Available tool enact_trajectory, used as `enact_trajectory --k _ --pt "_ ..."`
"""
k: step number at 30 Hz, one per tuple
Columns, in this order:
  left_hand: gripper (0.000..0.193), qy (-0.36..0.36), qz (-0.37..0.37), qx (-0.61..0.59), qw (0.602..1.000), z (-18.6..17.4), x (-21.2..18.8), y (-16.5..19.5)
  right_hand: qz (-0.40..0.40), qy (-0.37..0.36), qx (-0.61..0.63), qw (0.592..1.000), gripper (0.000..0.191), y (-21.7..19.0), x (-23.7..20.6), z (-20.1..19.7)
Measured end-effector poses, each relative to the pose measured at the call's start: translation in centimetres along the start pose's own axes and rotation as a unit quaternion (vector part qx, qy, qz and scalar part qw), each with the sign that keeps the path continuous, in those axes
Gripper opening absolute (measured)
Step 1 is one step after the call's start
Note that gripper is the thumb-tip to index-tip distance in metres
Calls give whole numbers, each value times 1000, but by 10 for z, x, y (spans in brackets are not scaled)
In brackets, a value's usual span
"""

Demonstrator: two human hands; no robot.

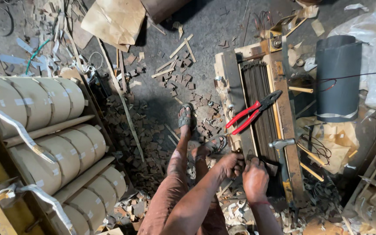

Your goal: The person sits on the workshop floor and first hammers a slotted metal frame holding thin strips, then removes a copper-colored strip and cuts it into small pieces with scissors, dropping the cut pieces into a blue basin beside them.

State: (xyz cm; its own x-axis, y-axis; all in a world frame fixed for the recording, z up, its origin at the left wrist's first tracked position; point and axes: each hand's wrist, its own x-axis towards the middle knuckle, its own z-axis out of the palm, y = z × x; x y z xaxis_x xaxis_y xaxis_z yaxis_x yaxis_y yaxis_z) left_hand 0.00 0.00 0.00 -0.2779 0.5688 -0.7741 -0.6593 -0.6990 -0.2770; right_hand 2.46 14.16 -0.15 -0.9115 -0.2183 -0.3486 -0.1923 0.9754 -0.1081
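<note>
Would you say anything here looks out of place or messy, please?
Yes: brown offcuts are strewn across the floor around the sandalled feet, and red-handled pliers lie loose on the lamination stack.

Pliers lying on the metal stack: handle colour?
Red handles, on the black-jawed pliers; head view.

Just beyond both grips, red-handled steel pliers (253, 111) lie on the dark laminated metal stack (261, 104), with paper-wrapped cylindrical coils (44, 130) far to their left.
</note>
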Motion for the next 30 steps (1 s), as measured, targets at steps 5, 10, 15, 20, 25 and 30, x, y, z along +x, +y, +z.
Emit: enact_trajectory --k 5,10,15,20,25,30 --pt "27 55 0 85 995 15 -3 -1 12 -45 0 999 24 -3 4 -10" --pt "22 23 -29 32 999 20 -4 -3 23 -35 2 999 21 -6 4 -17" --pt "32 97 22 24 995 22 -15 -5 24 -63 18 998 36 -6 1 -26" --pt "31 28 -28 -1 999 26 -10 -10 28 -64 35 997 40 -7 -4 -29" --pt "27 95 16 -9 995 19 -14 -14 32 -49 19 998 27 -9 -4 -26" --pt "27 18 -40 31 999 28 -19 -10 17 -30 22 999 39 -13 -2 -29"
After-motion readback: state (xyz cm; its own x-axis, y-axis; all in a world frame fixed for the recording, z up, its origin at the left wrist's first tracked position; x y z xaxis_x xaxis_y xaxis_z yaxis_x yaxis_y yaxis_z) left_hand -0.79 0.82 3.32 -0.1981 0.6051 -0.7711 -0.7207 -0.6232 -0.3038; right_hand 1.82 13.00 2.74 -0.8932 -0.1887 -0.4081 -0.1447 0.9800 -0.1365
